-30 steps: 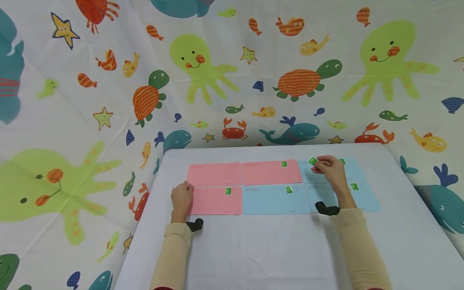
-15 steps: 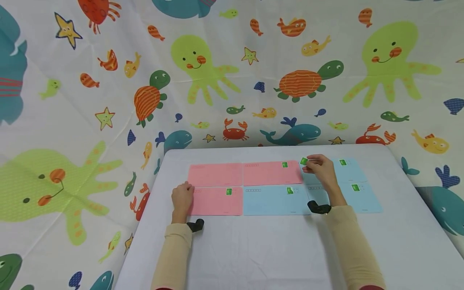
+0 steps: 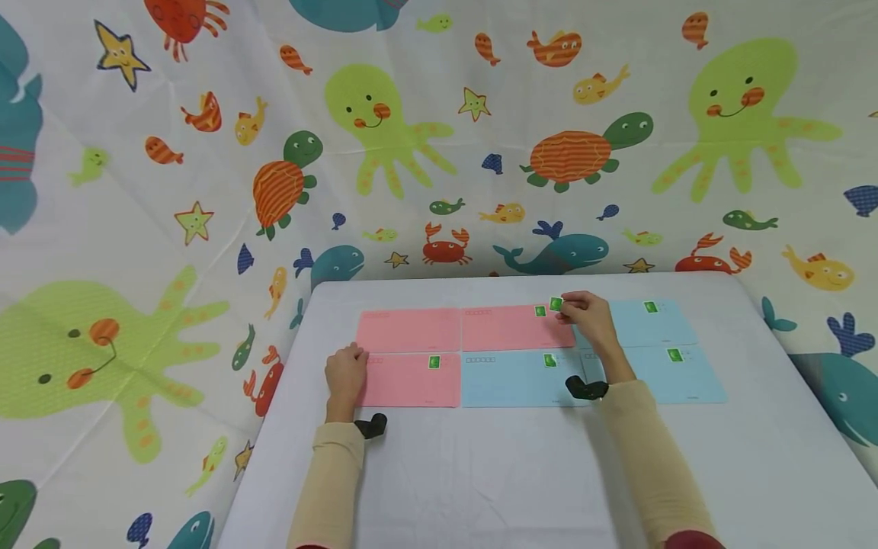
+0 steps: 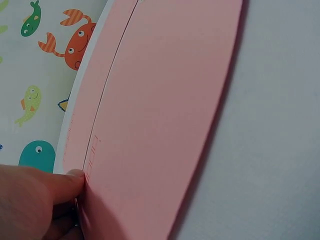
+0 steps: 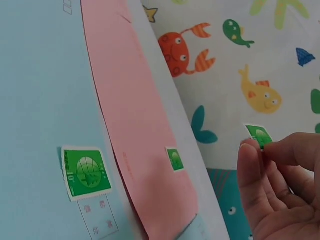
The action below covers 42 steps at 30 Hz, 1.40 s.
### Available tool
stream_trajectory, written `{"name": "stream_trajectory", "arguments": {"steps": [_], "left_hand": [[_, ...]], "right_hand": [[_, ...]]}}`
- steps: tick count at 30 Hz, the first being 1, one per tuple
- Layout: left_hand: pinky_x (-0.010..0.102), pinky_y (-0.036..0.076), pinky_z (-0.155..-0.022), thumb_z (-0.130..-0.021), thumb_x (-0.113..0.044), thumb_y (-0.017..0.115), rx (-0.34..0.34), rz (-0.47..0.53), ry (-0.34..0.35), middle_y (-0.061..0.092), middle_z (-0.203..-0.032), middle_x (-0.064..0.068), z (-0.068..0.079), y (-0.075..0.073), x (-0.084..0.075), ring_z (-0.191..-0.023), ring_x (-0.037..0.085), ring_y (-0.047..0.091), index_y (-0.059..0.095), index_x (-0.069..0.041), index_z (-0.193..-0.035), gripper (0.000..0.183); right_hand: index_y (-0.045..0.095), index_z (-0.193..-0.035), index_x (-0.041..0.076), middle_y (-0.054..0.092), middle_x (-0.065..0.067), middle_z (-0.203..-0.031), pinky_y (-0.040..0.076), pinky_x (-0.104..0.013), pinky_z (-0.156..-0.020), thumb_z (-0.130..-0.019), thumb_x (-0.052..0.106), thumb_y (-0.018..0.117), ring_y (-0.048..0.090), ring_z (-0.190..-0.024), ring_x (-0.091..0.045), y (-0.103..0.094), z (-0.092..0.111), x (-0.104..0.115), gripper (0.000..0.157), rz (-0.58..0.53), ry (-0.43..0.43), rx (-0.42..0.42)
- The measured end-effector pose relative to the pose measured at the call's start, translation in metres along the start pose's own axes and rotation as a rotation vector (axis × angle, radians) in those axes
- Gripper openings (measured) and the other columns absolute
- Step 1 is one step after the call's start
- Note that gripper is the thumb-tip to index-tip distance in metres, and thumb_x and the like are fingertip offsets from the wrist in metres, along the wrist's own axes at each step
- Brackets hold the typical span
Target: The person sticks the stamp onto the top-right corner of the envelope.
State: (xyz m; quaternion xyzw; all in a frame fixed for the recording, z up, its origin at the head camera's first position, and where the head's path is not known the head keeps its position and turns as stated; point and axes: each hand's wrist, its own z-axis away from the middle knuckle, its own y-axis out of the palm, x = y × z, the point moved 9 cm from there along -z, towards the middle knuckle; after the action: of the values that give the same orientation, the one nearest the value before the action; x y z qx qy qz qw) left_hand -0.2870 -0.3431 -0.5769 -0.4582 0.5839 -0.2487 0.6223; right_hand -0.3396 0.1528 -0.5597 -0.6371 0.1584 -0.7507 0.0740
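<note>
My right hand [image 3: 590, 313] pinches a green postage stamp [image 5: 260, 136] between thumb and finger, raised near the top right corner of the upper middle pink envelope [image 3: 511, 329]. That envelope bears a stamp of its own [image 3: 540, 311]. At the left end of the rows, my left hand [image 3: 345, 374] holds the edge of the lower pink envelope [image 4: 150, 110], its fingertip near the seam with the upper left pink envelope [image 3: 408, 329]. A stamp [image 3: 434, 362] sits on the lower pink one. The lower middle blue envelope [image 3: 514, 381] carries another stamp [image 5: 87, 172].
Two more blue envelopes, an upper one [image 3: 668, 324] and a lower one [image 3: 686, 385], lie at the right, each stamped and partly behind my right hand and arm. All rest on a white-covered table [image 3: 480, 473]. A sea-animal curtain [image 3: 411, 46] hangs behind and at the left.
My right hand has moved left with the stamp, from over the upper blue envelope to the upper middle pink envelope's right corner. My left hand stays in place.
</note>
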Motion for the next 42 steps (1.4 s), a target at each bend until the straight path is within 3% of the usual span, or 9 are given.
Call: {"name": "stream_trajectory", "arguments": {"steps": [6, 12, 15, 19, 25, 31, 37, 42], "left_hand": [[0.049, 0.055, -0.084, -0.099, -0.014, 0.062, 0.003, 0.016, -0.028, 0.072, -0.108, 0.027, 0.001, -0.001, 0.003, -0.098, 0.041, 0.068, 0.071, 0.006, -0.115, 0.027], [0.053, 0.054, -0.092, -0.099, -0.014, 0.061, 0.015, 0.007, -0.034, 0.070, -0.117, 0.028, 0.002, -0.001, 0.004, -0.109, 0.044, 0.067, 0.070, 0.006, -0.117, 0.029], [0.054, 0.054, -0.095, -0.098, -0.014, 0.063, 0.003, 0.005, -0.028, 0.069, -0.119, 0.027, 0.003, -0.001, 0.003, -0.112, 0.044, 0.066, 0.071, 0.006, -0.116, 0.028], [0.053, 0.054, -0.097, -0.097, -0.013, 0.065, -0.019, 0.015, -0.012, 0.068, -0.122, 0.028, 0.004, -0.003, 0.003, -0.115, 0.044, 0.065, 0.072, 0.006, -0.114, 0.027], [0.053, 0.055, -0.095, -0.095, -0.012, 0.066, -0.059, 0.017, 0.015, 0.069, -0.119, 0.027, 0.006, -0.007, 0.002, -0.114, 0.043, 0.066, 0.073, 0.006, -0.109, 0.024], [0.054, 0.054, -0.095, -0.095, -0.011, 0.066, -0.058, 0.037, 0.006, 0.068, -0.120, 0.028, 0.008, -0.007, 0.004, -0.115, 0.044, 0.066, 0.074, 0.007, -0.107, 0.023], [0.054, 0.054, -0.096, -0.096, -0.012, 0.066, -0.049, 0.052, -0.014, 0.068, -0.122, 0.026, 0.008, -0.003, 0.006, -0.117, 0.043, 0.065, 0.075, 0.005, -0.105, 0.022], [0.053, 0.054, -0.097, -0.096, -0.014, 0.066, -0.053, 0.048, -0.021, 0.068, -0.122, 0.026, 0.006, -0.003, 0.004, -0.117, 0.042, 0.065, 0.073, 0.005, -0.111, 0.025]], "right_hand": [[0.059, -0.132, -0.001, 0.066, -0.026, -0.117, 0.059, -0.036, -0.089, -0.102, 0.020, 0.058, 0.075, -0.090, -0.025, 0.021, 0.000, 0.009, 0.037, -0.023, -0.039, 0.054], [0.060, -0.130, -0.002, 0.066, -0.026, -0.115, 0.061, -0.025, -0.082, -0.102, 0.020, 0.057, 0.072, -0.096, -0.034, 0.042, -0.004, 0.011, 0.035, -0.028, -0.053, 0.107], [0.060, -0.128, -0.003, 0.066, -0.027, -0.114, 0.061, -0.032, -0.085, -0.102, 0.020, 0.057, 0.071, -0.097, -0.038, 0.050, -0.003, 0.015, 0.034, -0.034, -0.057, 0.115], [0.060, -0.124, -0.003, 0.068, -0.024, -0.109, 0.060, -0.044, -0.090, -0.102, 0.019, 0.058, 0.072, -0.093, -0.035, 0.061, -0.003, 0.018, 0.032, -0.032, -0.050, 0.122], [0.061, -0.121, -0.003, 0.069, -0.023, -0.106, 0.061, -0.043, -0.087, -0.099, 0.015, 0.058, 0.073, -0.090, -0.034, 0.081, -0.005, 0.020, 0.029, -0.017, -0.053, 0.146], [0.059, -0.123, 0.001, 0.069, -0.020, -0.108, 0.062, -0.033, -0.082, -0.100, 0.018, 0.058, 0.073, -0.089, -0.029, 0.099, -0.006, 0.021, 0.029, 0.014, -0.052, 0.149], [0.055, -0.123, 0.000, 0.070, -0.028, -0.106, 0.062, -0.040, -0.082, -0.097, 0.012, 0.059, 0.073, -0.090, -0.039, 0.118, -0.005, 0.029, 0.029, -0.021, -0.104, 0.172], [0.060, -0.116, 0.000, 0.070, -0.025, -0.101, 0.062, -0.038, -0.080, -0.097, 0.012, 0.060, 0.073, -0.088, -0.036, 0.134, -0.005, 0.036, 0.022, 0.003, -0.138, 0.185]]}}
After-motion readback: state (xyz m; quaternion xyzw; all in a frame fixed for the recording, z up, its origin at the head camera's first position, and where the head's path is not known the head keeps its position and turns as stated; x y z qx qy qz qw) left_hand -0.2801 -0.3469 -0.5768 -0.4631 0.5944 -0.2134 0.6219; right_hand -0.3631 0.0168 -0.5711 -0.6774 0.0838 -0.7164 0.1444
